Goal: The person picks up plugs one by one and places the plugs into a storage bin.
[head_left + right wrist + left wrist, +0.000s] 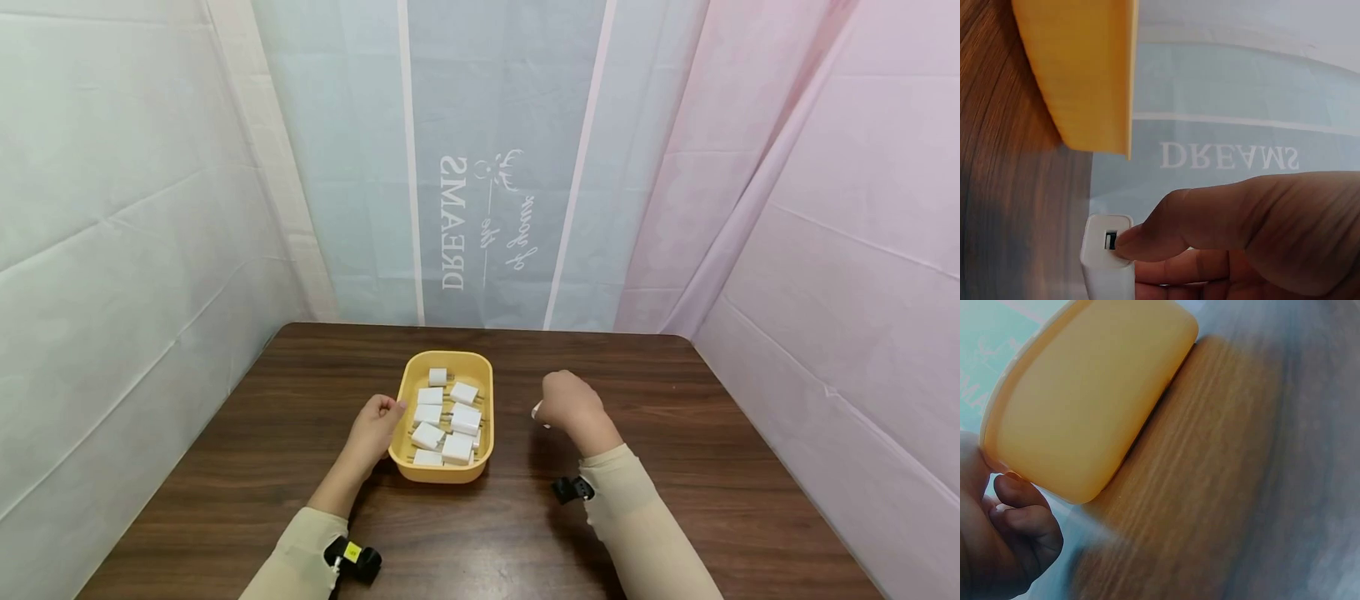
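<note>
A yellow plastic bin [444, 475] stands on the table, with several white USB wall chargers [465, 421] lying loose in it. At the bin's left side my left hand [375, 429] pinches the rim between thumb and curled fingers; the left wrist view shows the fingers [1029, 515] against the bin's wall [1085, 406]. To the right of the bin, apart from it, my right hand [573, 408] grips one white USB charger [1109, 272]. Its USB port faces the right wrist camera, and the thumb lies beside the port. The head view shows only a sliver of this charger.
The dark wood table [480, 550] extends around the bin on all sides. Behind it hangs a pale blue printed cloth [495, 125], with white cloth walls [112, 250] at the left and right. Each wrist wears a black camera [573, 489].
</note>
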Motion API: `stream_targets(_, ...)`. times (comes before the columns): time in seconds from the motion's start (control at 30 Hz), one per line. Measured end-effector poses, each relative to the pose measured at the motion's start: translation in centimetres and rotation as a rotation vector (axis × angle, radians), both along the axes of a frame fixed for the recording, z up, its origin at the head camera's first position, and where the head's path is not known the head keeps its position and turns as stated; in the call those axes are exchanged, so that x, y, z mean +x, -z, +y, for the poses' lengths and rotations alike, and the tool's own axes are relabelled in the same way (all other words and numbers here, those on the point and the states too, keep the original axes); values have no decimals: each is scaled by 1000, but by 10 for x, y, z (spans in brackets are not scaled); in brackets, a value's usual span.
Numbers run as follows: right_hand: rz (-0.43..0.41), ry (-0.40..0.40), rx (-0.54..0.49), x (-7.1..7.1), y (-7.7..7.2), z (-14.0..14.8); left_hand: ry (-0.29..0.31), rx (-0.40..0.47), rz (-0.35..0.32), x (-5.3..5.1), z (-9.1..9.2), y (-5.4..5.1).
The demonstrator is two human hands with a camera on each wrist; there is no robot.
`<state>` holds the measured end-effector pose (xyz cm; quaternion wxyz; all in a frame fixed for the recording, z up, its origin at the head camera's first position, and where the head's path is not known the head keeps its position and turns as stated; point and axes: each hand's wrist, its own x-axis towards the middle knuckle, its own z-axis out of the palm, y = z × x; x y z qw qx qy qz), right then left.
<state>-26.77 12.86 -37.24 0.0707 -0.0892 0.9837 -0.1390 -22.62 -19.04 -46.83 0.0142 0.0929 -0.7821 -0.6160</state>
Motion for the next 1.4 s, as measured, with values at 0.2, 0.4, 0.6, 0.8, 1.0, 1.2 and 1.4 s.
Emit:
stream_targets(0.2,80,-54,-8,4,-5,-5,1,9,3,-1,-1,1)
stream_targets(0.4,138,-84,1,4,-5,-9,-1,4,1,-1,-2,1)
stream_targets(0.6,202,-117,-13,6,-8,-16,-3,2,0,-1,-3,2)
stream_targets(0.8,225,-144,-44,8,-7,-23,-7,9,-8,-1,-2,2)
stream_targets(1.0,229,-170,-46,10,-3,-29,2,-2,-10,-1,1,3)
stream_targets(1.2,237,-205,-45,15,-8,-43,-17,-8,-4,-1,2,2)
stream_targets(1.4,220,-238,-8,17,-10,-59,-24,-17,-8,-2,1,2)
